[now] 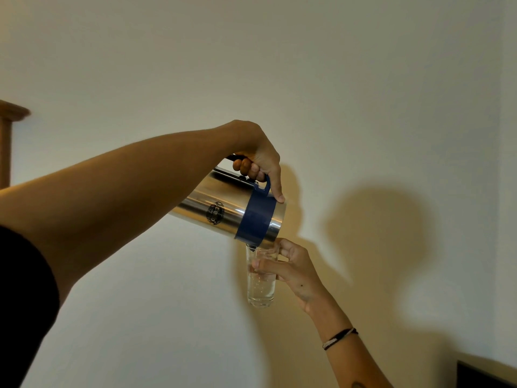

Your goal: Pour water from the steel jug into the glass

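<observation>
A steel jug (pixel 215 208) with a blue band and blue handle hangs in mid-air, tipped steeply to the right. My left hand (pixel 260 161) grips its handle from above, thumb resting on the rim. The jug's spout sits right over the mouth of a tall clear glass (pixel 261 287). My right hand (pixel 291 268) holds the glass upright from the right side, fingers wrapped around its upper part. Water with bubbles fills the lower part of the glass up to about my fingers.
A plain pale wall fills the background, with shadows of my arms and the jug on it. A wooden furniture edge (pixel 8 127) shows at the far left. A dark object (pixel 486 376) sits at the bottom right corner.
</observation>
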Available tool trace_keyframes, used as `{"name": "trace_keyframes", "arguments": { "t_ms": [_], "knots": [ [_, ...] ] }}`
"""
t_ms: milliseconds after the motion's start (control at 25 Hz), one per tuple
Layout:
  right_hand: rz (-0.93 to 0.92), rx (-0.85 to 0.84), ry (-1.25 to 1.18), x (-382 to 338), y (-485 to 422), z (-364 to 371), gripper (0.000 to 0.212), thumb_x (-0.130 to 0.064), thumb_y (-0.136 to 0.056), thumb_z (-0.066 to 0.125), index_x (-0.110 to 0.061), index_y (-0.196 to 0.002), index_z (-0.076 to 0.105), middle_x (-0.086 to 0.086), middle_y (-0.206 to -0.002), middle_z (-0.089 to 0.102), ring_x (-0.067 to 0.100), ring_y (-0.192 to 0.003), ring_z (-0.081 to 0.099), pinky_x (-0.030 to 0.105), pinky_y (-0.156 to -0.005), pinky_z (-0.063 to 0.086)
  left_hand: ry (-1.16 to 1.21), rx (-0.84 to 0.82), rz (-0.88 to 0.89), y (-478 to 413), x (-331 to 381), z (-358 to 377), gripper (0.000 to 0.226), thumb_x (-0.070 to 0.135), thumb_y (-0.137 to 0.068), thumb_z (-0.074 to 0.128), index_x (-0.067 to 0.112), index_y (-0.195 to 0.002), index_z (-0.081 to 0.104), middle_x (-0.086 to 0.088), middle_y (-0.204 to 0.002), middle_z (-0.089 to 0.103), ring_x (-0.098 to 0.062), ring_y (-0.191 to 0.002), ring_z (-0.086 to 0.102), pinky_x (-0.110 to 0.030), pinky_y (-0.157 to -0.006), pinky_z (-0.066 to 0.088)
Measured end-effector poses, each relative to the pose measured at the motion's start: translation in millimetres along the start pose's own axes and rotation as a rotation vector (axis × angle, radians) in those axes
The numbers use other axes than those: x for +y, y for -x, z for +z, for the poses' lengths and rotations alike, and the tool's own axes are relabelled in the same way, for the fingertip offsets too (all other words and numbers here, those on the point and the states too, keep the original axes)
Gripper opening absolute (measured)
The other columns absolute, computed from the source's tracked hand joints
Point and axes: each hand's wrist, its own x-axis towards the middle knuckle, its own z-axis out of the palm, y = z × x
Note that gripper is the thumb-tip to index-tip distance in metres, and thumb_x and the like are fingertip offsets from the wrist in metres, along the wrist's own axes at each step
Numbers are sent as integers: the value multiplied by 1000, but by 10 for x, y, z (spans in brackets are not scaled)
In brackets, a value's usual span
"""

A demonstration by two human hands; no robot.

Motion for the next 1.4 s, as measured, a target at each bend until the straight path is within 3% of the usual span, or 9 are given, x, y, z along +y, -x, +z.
{"name": "trace_keyframes", "arguments": {
  "t_ms": [120, 200, 320, 480, 640, 960, 1080, 1240, 1400],
  "knots": [
    [13, -5, -7, 7, -1, 14, 39, -15, -73, 100, -21, -103, 77, 14, -125, 81, 41, -110, 81, 63, -100, 64, -17, -2, -5, 28, 27, -7, 71, 67, -80, 85, 26, -42, 42, 7, -44, 30, -12, -35, 24, -20, -39, 26],
    [15, 1, -12, 3, 5, 16, 44, -15, -73, 100, -15, -111, 79, 16, -125, 80, 39, -112, 80, 60, -97, 66, -22, -2, -3, 27, 37, -14, 68, 67, -81, 84, 26, -45, 43, 7, -44, 30, -12, -36, 25, -20, -40, 26],
    [1, -9, -12, -9, 26, 1, 48, -16, -74, 100, -16, -118, 80, 14, -125, 80, 30, -112, 80, 39, -86, 71, -13, -7, 4, 39, 49, -23, 61, 68, -80, 84, 26, -51, 51, 7, -46, 31, -12, -36, 25, -20, -42, 25],
    [9, -4, -27, 6, 22, -30, 50, -13, -76, 99, -16, -122, 79, 15, -127, 79, 36, -115, 80, 55, -96, 68, 9, -16, 13, 33, 3, -8, 71, 68, -80, 85, 26, -40, 43, 7, -43, 31, -12, -34, 26, -19, -39, 27],
    [16, 12, 3, 4, 17, -54, 49, -21, -71, 102, -21, -116, 81, 8, -122, 82, 27, -114, 80, 48, -97, 68, 106, -27, 47, 60, -137, 48, 64, 66, -83, 83, 26, -44, 53, 7, -44, 33, -11, -35, 27, -18, -40, 28],
    [67, 104, 10, -115, -43, -109, 57, -15, -71, 102, -20, -123, 76, 8, -118, 83, 32, -111, 81, 43, -89, 68, 854, 211, 152, 237, -1109, 917, 65, 63, -86, 82, 21, -42, 59, 7, -43, 39, -10, -37, 32, -21, -39, 30],
    [69, 126, 31, -222, -126, -182, 57, -12, -72, 101, -13, -123, 76, 12, -118, 83, 38, -112, 80, 56, -97, 67, 1230, 425, 169, 242, -1378, 1556, 60, 65, -79, 83, 20, -43, 67, 8, -44, 33, -9, -36, 29, -21, -37, 28],
    [77, 133, 38, -360, -246, -266, 59, -10, -70, 102, -9, -123, 76, 17, -120, 82, 40, -112, 81, 63, -101, 64, 1657, 587, 172, 219, -1462, 2117, 72, 73, -54, 96, 26, -54, 41, 10, -45, 27, -8, -35, 22, -21, -34, 23],
    [80, 138, 13, -409, -325, -319, 58, -7, -73, 100, -7, -125, 74, 21, -122, 82, 41, -112, 82, 65, -103, 62, 1830, 645, 159, 144, -1438, 2290, 65, 64, -69, 86, 27, -53, 34, 9, -42, 25, -8, -33, 20, -21, -33, 21]
  ]
}}
